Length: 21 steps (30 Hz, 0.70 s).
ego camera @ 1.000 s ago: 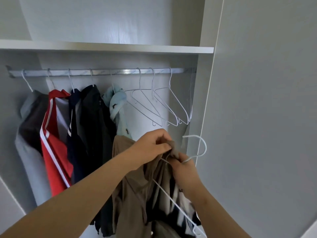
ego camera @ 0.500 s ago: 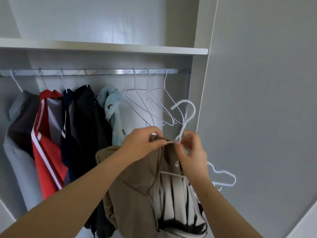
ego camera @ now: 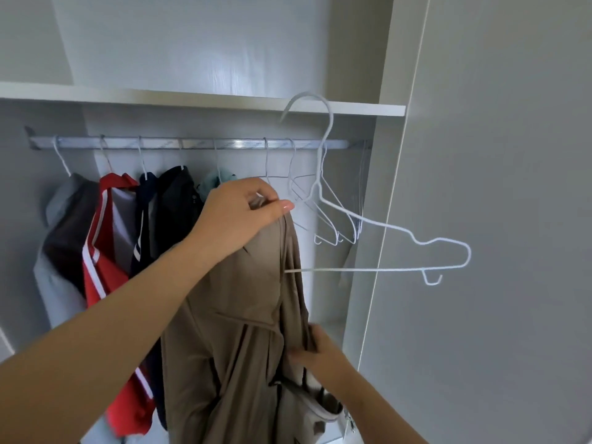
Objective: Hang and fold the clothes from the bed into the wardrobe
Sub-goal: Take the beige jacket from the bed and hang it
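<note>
Your left hand (ego camera: 237, 216): grip pinched on the top of the tan garment (ego camera: 230, 331), holding it up in front of the wardrobe rail (ego camera: 192, 144). Your right hand (ego camera: 320, 350): grip clamped on a fold lower down the same garment. The white wire hanger (ego camera: 368, 269) has one arm inside the fabric and the other sticking out right. Its hook is up by the shelf (ego camera: 160, 96) edge, not on the rail. Empty hangers (ego camera: 334, 227) and hung clothes (ego camera: 102, 251) are on the rail behind.
</note>
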{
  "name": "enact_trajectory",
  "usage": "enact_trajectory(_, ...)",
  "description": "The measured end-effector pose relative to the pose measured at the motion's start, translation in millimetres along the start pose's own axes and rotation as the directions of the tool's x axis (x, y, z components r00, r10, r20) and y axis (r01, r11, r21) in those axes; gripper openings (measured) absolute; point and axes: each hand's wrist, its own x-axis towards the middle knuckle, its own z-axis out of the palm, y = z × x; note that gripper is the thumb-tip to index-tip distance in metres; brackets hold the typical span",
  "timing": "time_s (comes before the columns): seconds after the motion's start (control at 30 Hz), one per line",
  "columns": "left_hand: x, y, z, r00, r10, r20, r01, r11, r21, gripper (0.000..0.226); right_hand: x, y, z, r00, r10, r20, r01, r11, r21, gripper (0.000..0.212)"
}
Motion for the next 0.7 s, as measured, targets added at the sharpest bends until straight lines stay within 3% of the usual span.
enact_trajectory(0.03, 1.1, 2.1, -4.3, 1.0, -0.003, -0.005, 0.003, 1.0, -0.009, 0.021, 2.9, 3.9, 6.6, 1.0, 0.016, 0.007, -0.016, 0.996, -0.082, 0.021)
enact_trajectory(0.1, 2.2, 3.8, -14.2, 1.0, -0.006, -0.011, 0.006, 1.0, -0.003, 0.017, 8.2, 6.3, 12.1, 0.993, 0.003, -0.114, -0.032, 0.967, -0.253, 0.01)
enact_trajectory(0.17, 1.3, 1.9, -26.1, 1.0, -0.007, -0.004, 0.007, 0.999, 0.048, 0.013, 15.5, 6.8, 6.9, 0.957, -0.063, -0.283, -0.039, 0.939, -0.341, 0.021)
enact_trajectory(0.27, -1.1, -5.8, -46.7, 0.999, -0.035, -0.029, 0.037, 0.997, 0.072, 0.012, 21.4, 6.3, -10.7, 0.907, -0.105, -0.407, -0.071, 0.916, -0.395, 0.025)
enact_trajectory(0.33, -1.9, -11.1, -60.3, 0.995, -0.061, -0.084, 0.067, 0.996, 0.065, 0.015, 23.5, 9.0, -16.3, 0.919, -0.065, -0.388, -0.146, 0.86, -0.488, 0.026)
enact_trajectory(0.43, -1.4, -14.3, -73.9, 0.984, -0.1, -0.147, 0.105, 0.994, 0.024, 0.02, 24.4, 7.9, -4.1, 0.952, 0.054, -0.301, -0.174, 0.905, -0.388, 0.041)
enact_trajectory(0.57, -2.6, -7.6, -75.9, 0.99, -0.074, -0.12, 0.077, 0.997, 0.019, 0.021, 29.0, -4.4, 24.5, 0.967, -0.078, -0.241, -0.003, 0.947, -0.321, 0.059)
enact_trajectory(0.7, -4.6, 2.7, -75.4, 0.996, -0.035, -0.087, 0.034, 0.999, -0.016, 0.022, 36.9, -19.1, 38.0, 0.991, -0.12, -0.055, 0.095, 0.937, -0.336, 0.062)
